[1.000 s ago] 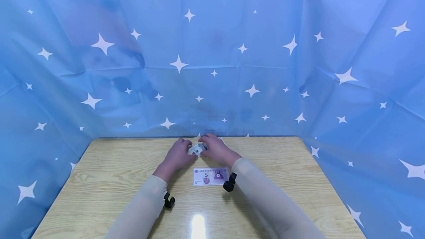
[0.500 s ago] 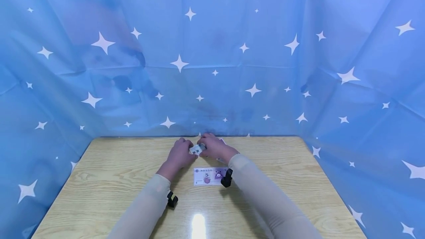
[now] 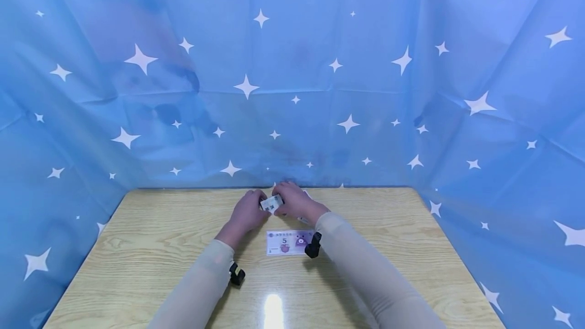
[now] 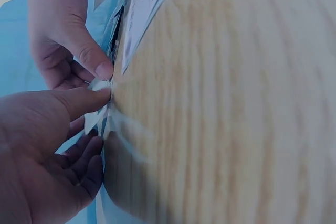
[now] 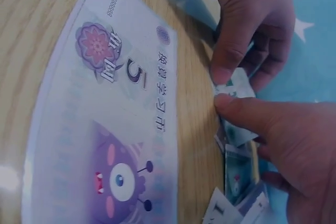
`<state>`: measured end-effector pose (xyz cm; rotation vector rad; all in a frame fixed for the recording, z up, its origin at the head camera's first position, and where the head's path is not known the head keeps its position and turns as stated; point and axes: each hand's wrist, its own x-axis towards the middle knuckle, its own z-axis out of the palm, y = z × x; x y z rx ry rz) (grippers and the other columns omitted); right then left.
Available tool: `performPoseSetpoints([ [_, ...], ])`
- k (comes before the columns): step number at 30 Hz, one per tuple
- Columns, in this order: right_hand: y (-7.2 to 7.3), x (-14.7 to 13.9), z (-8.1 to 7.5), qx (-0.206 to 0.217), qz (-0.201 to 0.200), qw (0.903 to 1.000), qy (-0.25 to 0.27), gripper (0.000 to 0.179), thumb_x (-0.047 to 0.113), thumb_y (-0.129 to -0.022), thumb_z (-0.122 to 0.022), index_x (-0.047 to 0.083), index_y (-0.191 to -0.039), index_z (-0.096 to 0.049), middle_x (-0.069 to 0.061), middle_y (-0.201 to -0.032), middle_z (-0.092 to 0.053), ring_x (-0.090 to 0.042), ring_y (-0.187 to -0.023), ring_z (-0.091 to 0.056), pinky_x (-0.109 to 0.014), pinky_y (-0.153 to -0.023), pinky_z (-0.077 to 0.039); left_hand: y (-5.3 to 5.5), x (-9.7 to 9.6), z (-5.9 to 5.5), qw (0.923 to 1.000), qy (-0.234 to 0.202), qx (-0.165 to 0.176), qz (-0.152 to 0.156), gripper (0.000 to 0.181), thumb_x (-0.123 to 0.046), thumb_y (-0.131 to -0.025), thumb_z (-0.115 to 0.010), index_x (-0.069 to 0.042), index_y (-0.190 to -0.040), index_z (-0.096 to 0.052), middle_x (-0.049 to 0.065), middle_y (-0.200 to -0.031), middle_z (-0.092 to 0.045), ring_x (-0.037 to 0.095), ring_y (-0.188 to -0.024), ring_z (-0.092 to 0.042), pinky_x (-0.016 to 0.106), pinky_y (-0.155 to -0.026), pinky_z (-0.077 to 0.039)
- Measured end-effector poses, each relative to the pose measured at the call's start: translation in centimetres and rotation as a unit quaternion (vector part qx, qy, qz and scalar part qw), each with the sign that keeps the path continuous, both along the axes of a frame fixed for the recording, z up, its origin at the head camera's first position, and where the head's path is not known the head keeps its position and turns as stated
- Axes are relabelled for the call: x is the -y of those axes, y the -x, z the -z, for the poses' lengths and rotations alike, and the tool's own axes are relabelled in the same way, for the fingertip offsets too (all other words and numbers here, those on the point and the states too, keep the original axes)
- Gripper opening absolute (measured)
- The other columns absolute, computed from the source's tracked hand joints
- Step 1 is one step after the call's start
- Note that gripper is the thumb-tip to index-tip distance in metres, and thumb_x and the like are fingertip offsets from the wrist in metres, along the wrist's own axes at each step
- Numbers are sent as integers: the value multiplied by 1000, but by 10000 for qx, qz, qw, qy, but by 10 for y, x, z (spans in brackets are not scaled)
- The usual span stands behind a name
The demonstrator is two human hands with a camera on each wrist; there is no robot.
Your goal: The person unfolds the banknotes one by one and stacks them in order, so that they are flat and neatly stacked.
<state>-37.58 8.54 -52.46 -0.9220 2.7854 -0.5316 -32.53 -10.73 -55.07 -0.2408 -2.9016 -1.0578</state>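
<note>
just below the centre of the head view, the left hand (image 3: 248, 211) and the right hand (image 3: 296, 201) pinch a pale paper slip (image 3: 271, 203) between them, thumbs close together and fingers narrow on it; the fingertips behind it are hidden. around them, a purple note marked 5 (image 3: 284, 243) lies flat on the table (image 3: 137, 248), a little lower in the frame, its right end partly covered by a black wrist camera (image 3: 313, 245). in the lower right of the right wrist view, a green paper (image 5: 237, 174) and a paper marked 1 (image 5: 216, 209) lie overlapping beside the right hand, which blocks most of them from the head view. a blue star-printed cloth (image 3: 297, 65) fills the upper frame, behind the table's far edge.
</note>
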Motion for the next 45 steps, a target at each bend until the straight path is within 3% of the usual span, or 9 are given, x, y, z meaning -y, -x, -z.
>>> performPoseSetpoints([
  [4, -2, -1, 0, -27, 49, 9998, 184, 48, 24, -95, -92, 13, -137, -70, -3, -134, -65, -29, -139, -54, -46, -114, -49, 2, 1, 2, 9999, -82, -139, -32, 37, -4, -88, -88, -1, -120, -69, 12, -111, -65, 25, -93, -63, 46, -86, -56],
  [11, -1, -2, 7, -202, 87, 9986, 491, 29, 17, -99, -87, 15, -126, -75, -4, -122, -61, -21, -110, -59, -40, -96, -55, 4, 2, 5, 9993, -213, -318, -9, 31, 5, -91, -81, -2, -120, -71, 13, -112, -66, 24, -92, -63, 43, -83, -56],
  [16, 1, -3, 11, -214, 181, 9972, 699, 21, 13, -101, -83, 15, -121, -77, -2, -119, -63, -15, -103, -61, -36, -92, -56, 4, 2, 5, 9989, -315, -342, 58, 30, 6, -90, -78, -2, -118, -72, 12, -109, -65, 22, -91, -62, 42, -84, -56],
  [23, 1, -5, 10, 251, 309, 9905, 1314, 13, 7, -103, -79, 16, -113, -78, 3, -107, -68, -13, -89, -63, -34, -78, -56, 3, 4, 6, 9971, -758, 31, -1, 34, 0, -94, -79, -4, -127, -70, 6, -98, -67, 20, -86, -63, 42, -82, -55],
  [30, 1, -3, 5, 917, 520, 9741, 1999, 10, 8, -105, -77, 15, -112, -78, 2, -104, -69, -15, -86, -63, -33, -74, -56, 4, 10, 8, 9927, -1178, 183, -174, 31, -4, -96, -82, -4, -125, -69, 4, -96, -67, 19, -85, -61, 40, -81, -53],
  [37, -3, -3, 0, 1191, 610, 9625, 2358, 17, 11, -107, -76, 14, -124, -79, -2, -102, -69, -17, -83, -61, -32, -70, -52, 1, 14, 9, 9827, -1818, 341, -129, 13, -4, -98, -79, -4, -104, -68, 5, -92, -65, 18, -82, -58, 36, -80, -51],
  [41, -7, -5, -1, 1188, 601, 9615, 2403, 23, 14, -109, -73, 17, -131, -78, 1, -108, -70, -15, -79, -60, -32, -69, -53, -1, 15, 7, 9766, -2115, 383, -112, 13, -2, -98, -78, -2, -110, -72, 7, -99, -70, 20, -88, -63, 36, -83, -55],
  [45, -14, -8, -4, 1155, 630, 9570, 2585, 19, 14, -110, -72, 14, -128, -77, 0, -106, -71, -19, -77, -62, -33, -66, -54, -4, 15, 3, 9659, -2527, 529, -201, 14, -2, -101, -75, 0, -115, -73, 9, -101, -71, 21, -88, -65, 31, -76, -56],
])
